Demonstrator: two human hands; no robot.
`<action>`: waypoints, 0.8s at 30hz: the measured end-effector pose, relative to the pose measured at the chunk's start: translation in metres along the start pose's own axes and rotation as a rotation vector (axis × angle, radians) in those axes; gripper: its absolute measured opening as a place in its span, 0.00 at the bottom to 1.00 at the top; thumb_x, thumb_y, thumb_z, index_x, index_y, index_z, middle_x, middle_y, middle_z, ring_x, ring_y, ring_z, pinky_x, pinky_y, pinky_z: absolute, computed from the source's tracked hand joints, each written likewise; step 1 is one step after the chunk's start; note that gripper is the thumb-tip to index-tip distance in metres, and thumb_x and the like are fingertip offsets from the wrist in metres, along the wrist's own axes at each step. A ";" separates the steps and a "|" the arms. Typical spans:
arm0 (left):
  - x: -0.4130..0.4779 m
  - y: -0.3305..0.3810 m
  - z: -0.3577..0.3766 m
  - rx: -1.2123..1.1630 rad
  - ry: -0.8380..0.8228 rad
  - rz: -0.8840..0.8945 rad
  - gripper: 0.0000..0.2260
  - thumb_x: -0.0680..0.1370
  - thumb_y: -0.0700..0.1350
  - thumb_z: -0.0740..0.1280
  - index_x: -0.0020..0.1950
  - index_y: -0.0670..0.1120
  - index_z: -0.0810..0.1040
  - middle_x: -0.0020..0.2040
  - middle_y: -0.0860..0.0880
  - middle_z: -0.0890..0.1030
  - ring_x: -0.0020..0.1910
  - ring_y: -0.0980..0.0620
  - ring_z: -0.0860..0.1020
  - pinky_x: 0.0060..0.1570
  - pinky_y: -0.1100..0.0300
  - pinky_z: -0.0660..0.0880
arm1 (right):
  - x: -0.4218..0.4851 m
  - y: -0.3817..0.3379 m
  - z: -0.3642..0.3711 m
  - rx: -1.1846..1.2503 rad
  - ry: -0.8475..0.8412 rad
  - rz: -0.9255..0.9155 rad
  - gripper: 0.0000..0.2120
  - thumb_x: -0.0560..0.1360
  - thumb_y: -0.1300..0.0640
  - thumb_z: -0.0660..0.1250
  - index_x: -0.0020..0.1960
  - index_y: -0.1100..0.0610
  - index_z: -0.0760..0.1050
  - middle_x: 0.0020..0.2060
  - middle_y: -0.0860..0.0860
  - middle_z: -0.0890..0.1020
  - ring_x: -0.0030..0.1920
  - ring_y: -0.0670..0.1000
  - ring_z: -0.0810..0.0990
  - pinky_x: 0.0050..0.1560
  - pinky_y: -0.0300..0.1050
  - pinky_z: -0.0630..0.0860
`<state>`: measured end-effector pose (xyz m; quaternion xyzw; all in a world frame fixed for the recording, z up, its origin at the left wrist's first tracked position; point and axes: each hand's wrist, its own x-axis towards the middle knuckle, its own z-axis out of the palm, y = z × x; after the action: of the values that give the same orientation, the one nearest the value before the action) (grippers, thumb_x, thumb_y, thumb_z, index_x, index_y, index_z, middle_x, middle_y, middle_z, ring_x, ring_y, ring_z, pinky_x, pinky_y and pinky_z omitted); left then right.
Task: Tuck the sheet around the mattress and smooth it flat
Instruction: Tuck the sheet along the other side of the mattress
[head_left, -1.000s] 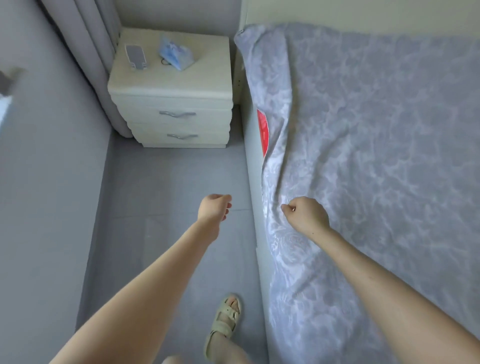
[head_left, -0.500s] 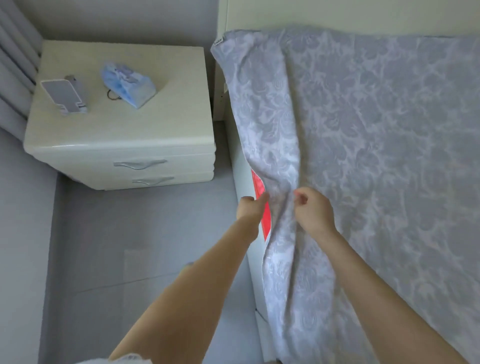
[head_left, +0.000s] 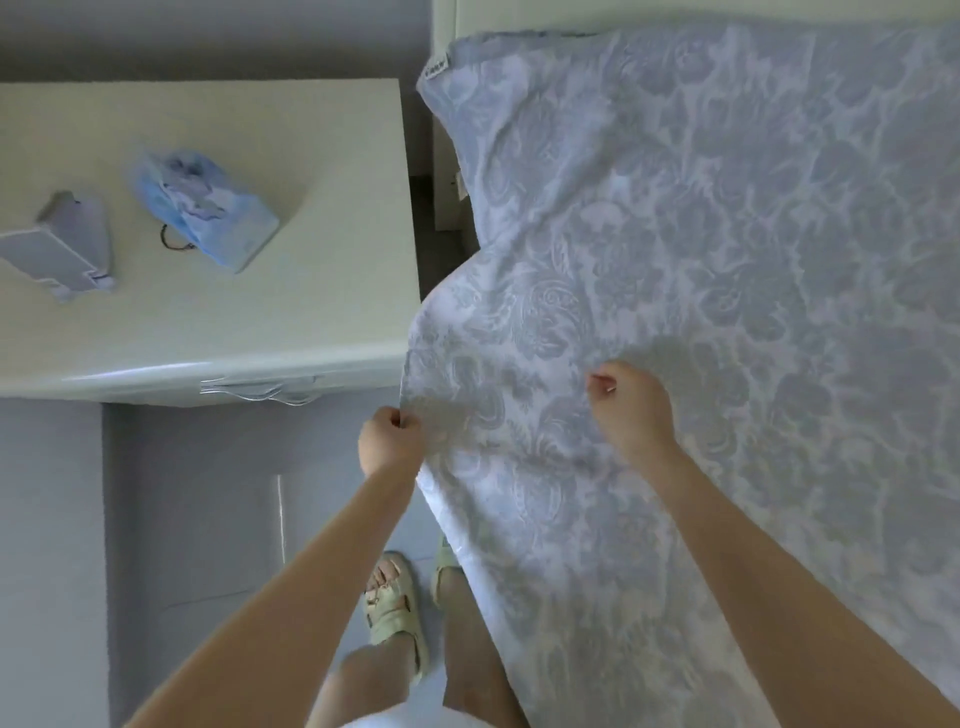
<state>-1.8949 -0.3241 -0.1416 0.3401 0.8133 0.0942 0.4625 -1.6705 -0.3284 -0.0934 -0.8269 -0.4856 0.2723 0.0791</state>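
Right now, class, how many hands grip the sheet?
2. The left hand pinches the sheet at its edge by the nightstand; the right hand pinches it farther in.

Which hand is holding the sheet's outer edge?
The left hand: it pinches the sheet at its edge, out over the floor. The right hand grips fabric farther in from that edge.

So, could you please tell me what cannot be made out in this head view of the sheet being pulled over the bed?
Mattress side: head view, hidden by the hanging sheet; tucked or not cannot be told.
Bed's far side: cut off by the right edge.
Label at the sheet's corner: too small to read.
Left hand: fingertips hidden behind the sheet's edge.
Nightstand drawers: front blurred, seen edge-on.
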 end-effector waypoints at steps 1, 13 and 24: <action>0.006 0.014 0.004 0.000 -0.067 -0.049 0.07 0.75 0.39 0.63 0.38 0.42 0.70 0.31 0.47 0.69 0.34 0.46 0.69 0.32 0.58 0.63 | 0.012 -0.007 -0.004 -0.017 -0.005 -0.034 0.07 0.76 0.63 0.63 0.47 0.64 0.80 0.42 0.59 0.83 0.44 0.59 0.80 0.42 0.46 0.72; 0.124 0.244 0.007 -0.298 -0.160 0.017 0.16 0.78 0.54 0.62 0.38 0.44 0.69 0.38 0.47 0.69 0.42 0.47 0.71 0.42 0.56 0.72 | 0.183 -0.099 -0.043 -0.146 0.139 -0.309 0.13 0.80 0.54 0.59 0.60 0.60 0.74 0.52 0.55 0.80 0.50 0.56 0.79 0.44 0.44 0.72; 0.210 0.278 0.030 -0.514 -0.274 -0.058 0.13 0.77 0.46 0.67 0.34 0.43 0.73 0.30 0.49 0.70 0.29 0.53 0.65 0.29 0.65 0.63 | 0.308 -0.152 -0.047 -0.251 0.226 -0.165 0.31 0.77 0.38 0.57 0.67 0.63 0.67 0.59 0.59 0.76 0.59 0.60 0.75 0.52 0.50 0.73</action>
<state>-1.8127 0.0148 -0.1725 0.1979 0.7022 0.2374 0.6414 -1.6437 0.0169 -0.1088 -0.8130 -0.5700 0.1075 0.0512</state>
